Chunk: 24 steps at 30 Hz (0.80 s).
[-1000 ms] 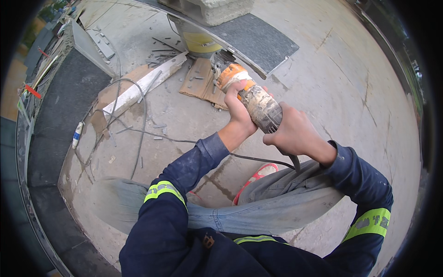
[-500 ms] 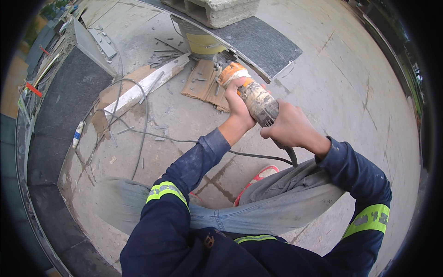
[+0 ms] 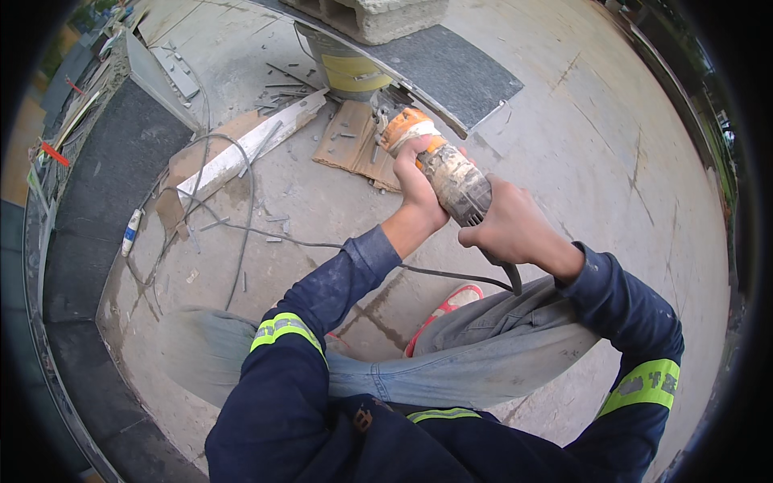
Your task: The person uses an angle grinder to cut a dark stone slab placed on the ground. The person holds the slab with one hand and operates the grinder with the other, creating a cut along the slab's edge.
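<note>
Both my hands hold a dusty orange, white and grey angle grinder (image 3: 455, 173). My left hand (image 3: 420, 191) cups it from beneath near the orange head, thumb along the side. Farther back, my right hand (image 3: 519, 221) wraps round the dark rear end, where the cord comes out. The grinder's head lies close to the near edge of a dark grey stone slab (image 3: 463, 68); the disc is hard to make out, and I cannot tell whether it touches the slab. Under the slab stands a bucket with a yellow band (image 3: 354, 76). A hollow concrete block (image 3: 394, 20) weighs on top.
The grey power cord (image 3: 314, 244) loops over the concrete floor to a blue-and-white connector (image 3: 131, 233). Flattened cardboard (image 3: 338, 157), a white angled strip (image 3: 233, 161) and several thin stone offcuts lie around. A low dark-tiled ledge (image 3: 88, 193) curves along the left.
The view has shifted slightly, so the floor and slab sit a little farther left. Both hands keep their hold on the grinder, which has barely moved.
</note>
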{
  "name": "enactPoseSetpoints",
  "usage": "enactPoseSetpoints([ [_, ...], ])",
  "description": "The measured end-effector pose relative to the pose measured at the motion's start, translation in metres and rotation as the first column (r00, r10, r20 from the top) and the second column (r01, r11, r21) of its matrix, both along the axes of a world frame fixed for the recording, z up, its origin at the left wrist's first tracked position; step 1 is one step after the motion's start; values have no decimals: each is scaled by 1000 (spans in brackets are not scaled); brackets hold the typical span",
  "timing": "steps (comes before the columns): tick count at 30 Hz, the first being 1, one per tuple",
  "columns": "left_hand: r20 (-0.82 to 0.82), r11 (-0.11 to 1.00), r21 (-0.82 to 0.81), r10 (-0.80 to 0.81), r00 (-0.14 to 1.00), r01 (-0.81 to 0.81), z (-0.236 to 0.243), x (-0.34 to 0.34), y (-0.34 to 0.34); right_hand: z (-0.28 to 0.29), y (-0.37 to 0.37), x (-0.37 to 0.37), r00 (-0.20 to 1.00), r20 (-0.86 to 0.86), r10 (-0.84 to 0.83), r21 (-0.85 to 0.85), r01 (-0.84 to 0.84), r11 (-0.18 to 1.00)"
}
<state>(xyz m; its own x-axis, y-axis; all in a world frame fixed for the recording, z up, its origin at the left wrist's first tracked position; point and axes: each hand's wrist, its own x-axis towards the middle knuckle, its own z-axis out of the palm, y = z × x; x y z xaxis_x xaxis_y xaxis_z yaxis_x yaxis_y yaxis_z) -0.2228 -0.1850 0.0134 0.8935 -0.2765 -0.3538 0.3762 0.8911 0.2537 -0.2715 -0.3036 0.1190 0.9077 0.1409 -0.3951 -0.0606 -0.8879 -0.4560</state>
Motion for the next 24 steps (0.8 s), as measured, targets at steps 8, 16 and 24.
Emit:
enactPoseSetpoints([
  [8, 24, 1000, -4, -10, 1000, 10, 6, -13, -4, 3, -5, -11, 1000, 7, 7, -54, -6, 999],
  [16, 38, 1000, -13, -21, 999, 21, 8, -19, -7, 8, -7, -18, 1000, -15, -4, -35, 3, 999],
  [24, 32, 1000, -23, -6, 999, 7, 9, -15, -5, 0, -8, -12, 1000, 2, -11, -31, 11, 999],
])
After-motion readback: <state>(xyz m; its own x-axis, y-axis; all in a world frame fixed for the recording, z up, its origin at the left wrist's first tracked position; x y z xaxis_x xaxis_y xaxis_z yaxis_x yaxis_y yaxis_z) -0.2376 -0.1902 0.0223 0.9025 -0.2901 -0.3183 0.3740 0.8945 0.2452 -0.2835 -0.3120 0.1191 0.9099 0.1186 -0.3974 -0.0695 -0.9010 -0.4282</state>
